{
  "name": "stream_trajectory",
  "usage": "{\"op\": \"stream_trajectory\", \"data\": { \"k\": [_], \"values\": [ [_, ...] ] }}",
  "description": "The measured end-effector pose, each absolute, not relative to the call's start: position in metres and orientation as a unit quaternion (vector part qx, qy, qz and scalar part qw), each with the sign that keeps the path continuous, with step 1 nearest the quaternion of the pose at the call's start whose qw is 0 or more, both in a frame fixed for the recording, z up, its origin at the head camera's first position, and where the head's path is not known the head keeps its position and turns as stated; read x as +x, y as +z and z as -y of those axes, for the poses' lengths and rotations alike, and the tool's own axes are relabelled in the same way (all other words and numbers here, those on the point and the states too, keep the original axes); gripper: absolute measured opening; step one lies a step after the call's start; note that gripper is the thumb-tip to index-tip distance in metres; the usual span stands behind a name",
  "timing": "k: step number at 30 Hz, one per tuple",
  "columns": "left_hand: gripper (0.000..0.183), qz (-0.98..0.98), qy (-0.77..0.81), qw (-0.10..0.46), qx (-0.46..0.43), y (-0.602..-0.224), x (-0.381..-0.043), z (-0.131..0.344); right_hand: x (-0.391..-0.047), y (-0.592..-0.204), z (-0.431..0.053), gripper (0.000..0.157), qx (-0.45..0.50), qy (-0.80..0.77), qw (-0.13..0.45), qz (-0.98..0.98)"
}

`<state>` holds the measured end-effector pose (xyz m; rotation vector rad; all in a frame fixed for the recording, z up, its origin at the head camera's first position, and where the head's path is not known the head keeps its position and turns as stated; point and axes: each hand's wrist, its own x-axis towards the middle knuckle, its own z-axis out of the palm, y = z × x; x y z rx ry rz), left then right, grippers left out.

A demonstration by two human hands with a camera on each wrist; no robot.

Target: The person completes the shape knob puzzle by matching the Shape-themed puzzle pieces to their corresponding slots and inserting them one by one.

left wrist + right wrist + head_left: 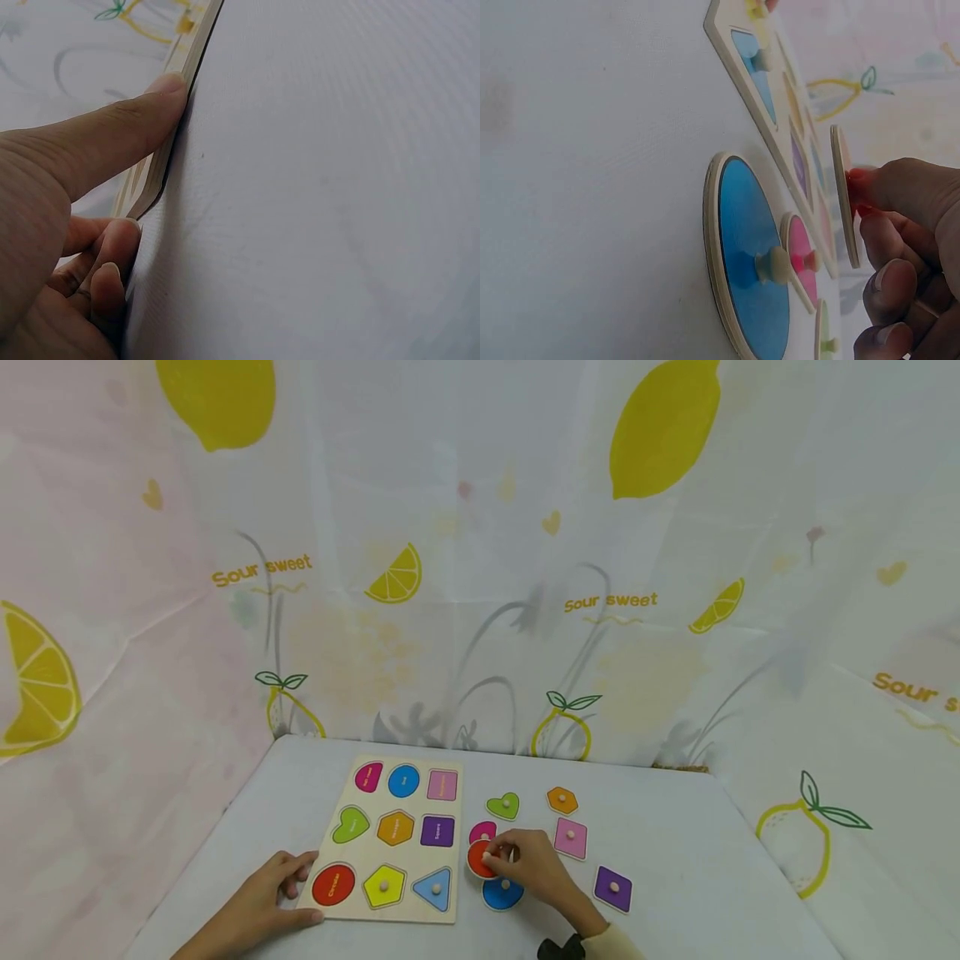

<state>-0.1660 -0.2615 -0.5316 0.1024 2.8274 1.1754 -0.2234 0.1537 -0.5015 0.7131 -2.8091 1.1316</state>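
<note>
A wooden shape puzzle board (367,856) lies on the white table. My left hand (262,893) holds its near-left corner, with the thumb against the front edge and the fingers curled at the left side. My right hand (536,866) pinches the knob of a red circle piece (477,862). In the right wrist view this disc (842,196) stands nearly edge-on, raised off the table. The blue oval piece (501,896) lies just below it. A yellow pentagon (384,887) and a light blue triangle (435,889) sit in the board, left of them the red circle recess (333,885).
Right of the board lie a green heart piece (502,807), an orange hexagon (562,800), a pink square (572,838), a purple square (613,889) and a partly covered magenta piece (482,832). A lemon-print cloth (450,652) hangs behind the table.
</note>
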Motion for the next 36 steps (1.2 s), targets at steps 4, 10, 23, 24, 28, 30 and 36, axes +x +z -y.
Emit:
{"op": "stream_trajectory", "data": {
  "k": [4, 10, 23, 24, 28, 30, 36],
  "values": [
    [0.092, -0.920, 0.387, 0.036, 0.046, -0.530, -0.166, 0.262, -0.224, -0.503, -0.147, 0.012, 0.245, 0.377, 0.011, 0.893],
    [0.091, -0.920, 0.387, 0.039, 0.047, -0.531, -0.167, 0.262, -0.224, -0.505, -0.135, 0.011, 0.262, 0.378, 0.014, 0.888],
    [0.093, -0.926, 0.374, 0.035, 0.033, -0.534, -0.168, 0.264, -0.229, -0.502, -0.095, 0.011, 0.288, 0.372, 0.013, 0.882],
    [0.093, -0.926, 0.374, 0.035, 0.031, -0.535, -0.168, 0.264, -0.229, -0.502, -0.093, 0.011, 0.291, 0.373, 0.012, 0.881],
    [0.094, -0.925, 0.376, 0.039, 0.031, -0.536, -0.169, 0.264, -0.228, -0.504, -0.084, 0.012, 0.294, 0.374, 0.013, 0.880],
    [0.094, -0.925, 0.376, 0.039, 0.035, -0.536, -0.169, 0.264, -0.227, -0.505, -0.080, 0.013, 0.295, 0.373, 0.014, 0.880],
    [0.093, -0.925, 0.377, 0.036, 0.042, -0.535, -0.169, 0.264, -0.224, -0.505, -0.071, 0.013, 0.286, 0.378, -0.005, 0.881]
  ]
}}
